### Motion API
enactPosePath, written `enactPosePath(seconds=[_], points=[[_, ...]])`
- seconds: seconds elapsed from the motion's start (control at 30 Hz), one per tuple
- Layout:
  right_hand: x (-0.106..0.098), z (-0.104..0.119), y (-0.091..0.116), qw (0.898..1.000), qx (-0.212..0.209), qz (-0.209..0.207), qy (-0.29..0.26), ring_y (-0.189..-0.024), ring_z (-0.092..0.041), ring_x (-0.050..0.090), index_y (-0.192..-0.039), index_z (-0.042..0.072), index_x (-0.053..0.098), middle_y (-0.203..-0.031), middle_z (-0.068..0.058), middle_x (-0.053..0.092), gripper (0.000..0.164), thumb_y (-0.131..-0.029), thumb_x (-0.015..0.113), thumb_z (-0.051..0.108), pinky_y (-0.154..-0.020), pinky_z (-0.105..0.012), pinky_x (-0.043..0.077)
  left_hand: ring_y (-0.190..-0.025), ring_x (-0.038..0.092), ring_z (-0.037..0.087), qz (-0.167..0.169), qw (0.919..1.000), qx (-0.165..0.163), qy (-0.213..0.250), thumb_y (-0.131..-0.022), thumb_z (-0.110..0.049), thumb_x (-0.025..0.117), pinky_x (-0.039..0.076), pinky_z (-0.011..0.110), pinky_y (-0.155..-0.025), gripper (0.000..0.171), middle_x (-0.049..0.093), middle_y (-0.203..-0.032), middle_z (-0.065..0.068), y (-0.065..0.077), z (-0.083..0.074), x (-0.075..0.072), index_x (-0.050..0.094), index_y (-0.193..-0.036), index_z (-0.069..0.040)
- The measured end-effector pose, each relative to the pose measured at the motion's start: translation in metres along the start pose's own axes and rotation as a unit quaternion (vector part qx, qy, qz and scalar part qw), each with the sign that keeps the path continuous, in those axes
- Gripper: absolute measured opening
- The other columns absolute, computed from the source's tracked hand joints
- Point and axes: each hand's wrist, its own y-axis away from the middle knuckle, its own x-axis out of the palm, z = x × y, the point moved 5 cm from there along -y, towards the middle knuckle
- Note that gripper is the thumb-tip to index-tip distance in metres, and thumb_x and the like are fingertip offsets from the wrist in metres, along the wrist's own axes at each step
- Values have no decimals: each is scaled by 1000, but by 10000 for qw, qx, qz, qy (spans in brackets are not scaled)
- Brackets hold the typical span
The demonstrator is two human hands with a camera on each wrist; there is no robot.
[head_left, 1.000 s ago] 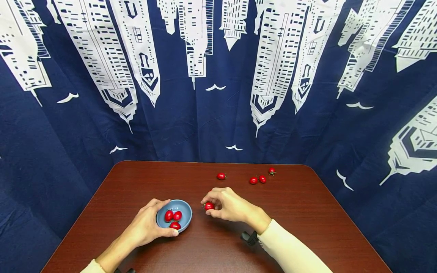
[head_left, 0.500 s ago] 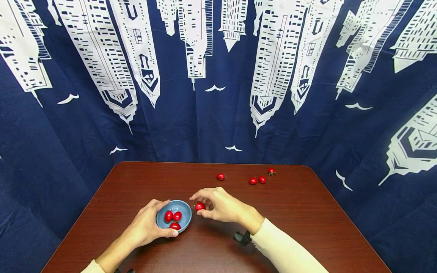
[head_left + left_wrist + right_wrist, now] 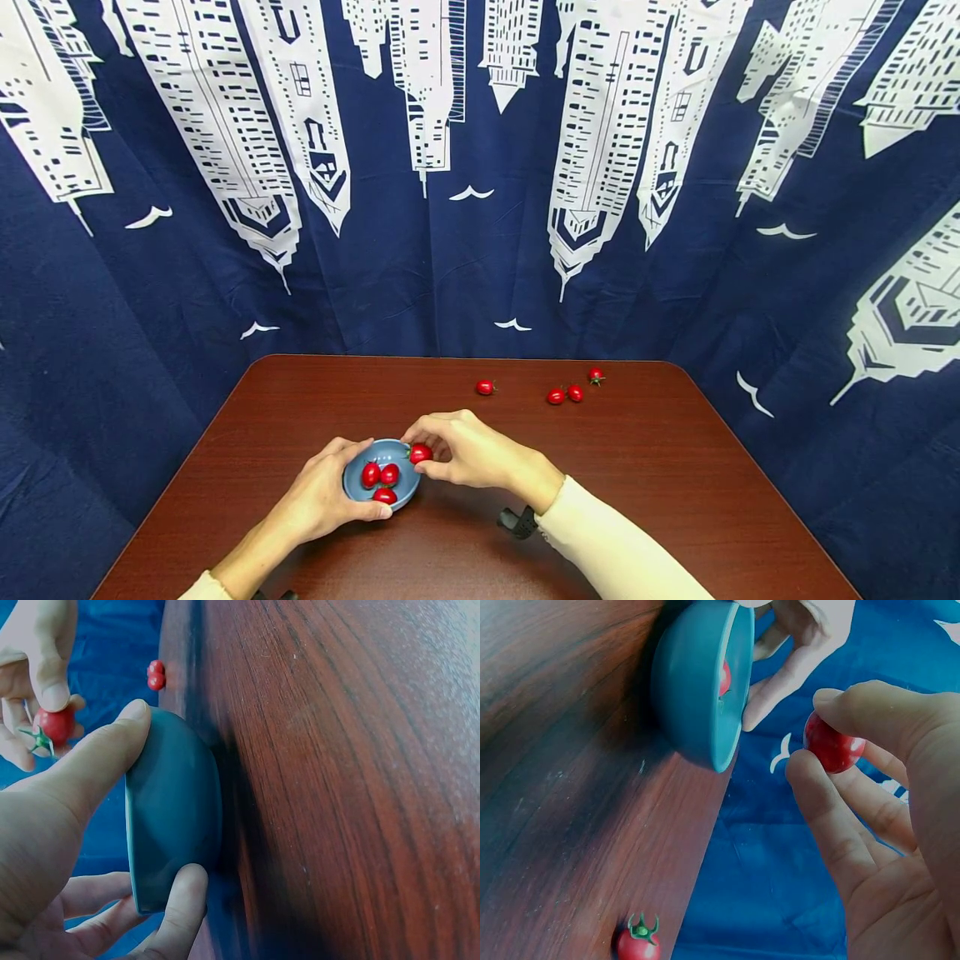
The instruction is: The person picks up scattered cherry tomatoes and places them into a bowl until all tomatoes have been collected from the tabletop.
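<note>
The right hand (image 3: 468, 451) pinches a cherry tomato (image 3: 422, 452) above the right rim of the blue bowl (image 3: 408, 487) — long axis sideways, green calyx (image 3: 40, 741) toward the left hand (image 3: 328, 492), which grips the bowl; 3 tomatoes (image 3: 371, 476) inside, 4 beyond.

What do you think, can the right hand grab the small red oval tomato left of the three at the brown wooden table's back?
Probably not yet: the right hand pinches another red tomato. Otherwise, nothing visible blocks its way to the far tomato.
</note>
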Motion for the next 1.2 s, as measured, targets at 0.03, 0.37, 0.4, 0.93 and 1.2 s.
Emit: enactPosePath(seconds=[0.03, 0.37, 0.4, 0.93, 1.2], points=[[0, 1, -1, 10000, -19, 0, -4, -99, -4, 76, -136, 3, 77, -117, -5, 86, 36, -102, 88, 6, -86, -15, 65, -120, 74, 23, 0, 10000, 2, -8, -71, -50, 113, 65, 47, -103, 110, 73, -136, 7, 0, 0, 0, 69, -160, -3], [6, 6, -7, 9999, -46, 78, -54, -100, -3, 77, -137, 2, 77, -122, -6, 86, 36, -104, 87, 8, -89, -14, 65, -120, 73, 24, 11, 10000, -40, -14, -72, -50, 112, 64, 46, -103, 109, 72, -136, 7, 0, -1, 0, 68, -160, -4], [6, 6, -8, 9999, -55, 90, -77, -101, -3, 77, -138, 2, 76, -123, -7, 86, 36, -104, 87, 8, -89, -14, 65, -121, 73, 24, 10, 10000, -43, -21, -72, -50, 112, 64, 47, -103, 109, 72, -136, 7, 0, -1, 0, 68, -160, -4], [13, 12, -18, 9995, -270, 117, 107, -104, -5, 78, -140, 3, 78, -131, -7, 84, 37, -105, 87, 9, -88, -11, 63, -120, 73, 23, 9, 10000, 32, -30, -72, -51, 112, 63, 43, -101, 110, 72, -138, 6, 1, 0, -1, 68, -161, -3], [17, 11, -20, 9990, -332, 221, 193, -115, -23, 81, -147, 6, 75, -139, -13, 80, 46, -104, 90, 15, -95, -25, 69, -115, 72, 21, -24, 9999, 101, 5, -72, -51, 112, 63, 39, -97, 110, 72, -138, 7, 1, 2, -1, 68, -160, -2]])
